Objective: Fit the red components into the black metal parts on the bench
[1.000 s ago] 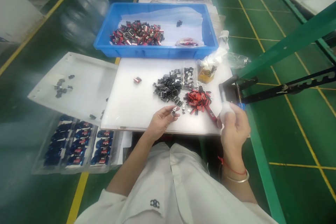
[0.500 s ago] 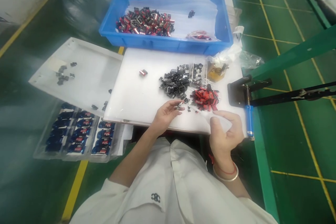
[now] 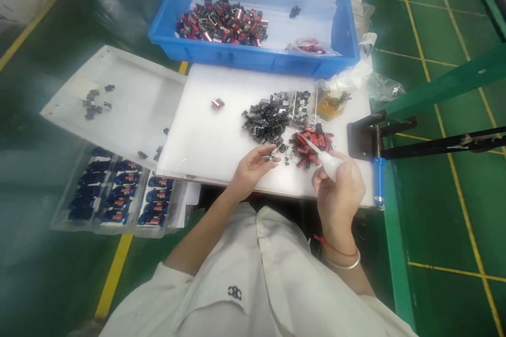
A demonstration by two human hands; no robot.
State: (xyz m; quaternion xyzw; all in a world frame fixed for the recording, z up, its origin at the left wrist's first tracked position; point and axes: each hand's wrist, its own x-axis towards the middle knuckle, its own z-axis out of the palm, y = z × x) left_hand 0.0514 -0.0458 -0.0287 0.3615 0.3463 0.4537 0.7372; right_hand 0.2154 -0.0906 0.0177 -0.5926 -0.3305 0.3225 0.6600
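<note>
My left hand [image 3: 253, 169] is closed in a pinch on a small dark plastic part [image 3: 271, 157], mostly covered by the fingertips. My right hand [image 3: 340, 189] is wrapped around a white squeeze bottle [image 3: 329, 162] whose thin nozzle points up and left, over a heap of red parts [image 3: 312, 143]. Behind my left hand lies a pile of black plastic parts [image 3: 265, 118]. A few loose black bits lie between the hands on the white work board [image 3: 205, 139]. One red-and-black piece [image 3: 217, 103] sits apart on the board's left side.
A blue bin [image 3: 253, 57] with red-and-black pieces stands behind the board. Left are a white tray [image 3: 130, 100] with black bits and a clear divided case [image 3: 136, 226] of blue toy cars. A yellow container [image 3: 332, 106] and a black bracket with blue-handled lever [image 3: 378, 179] stand right.
My right hand has turned the squeeze bottle so its nozzle points up and left over the red heap. My left hand stays nearly still. The view has shifted slightly.
</note>
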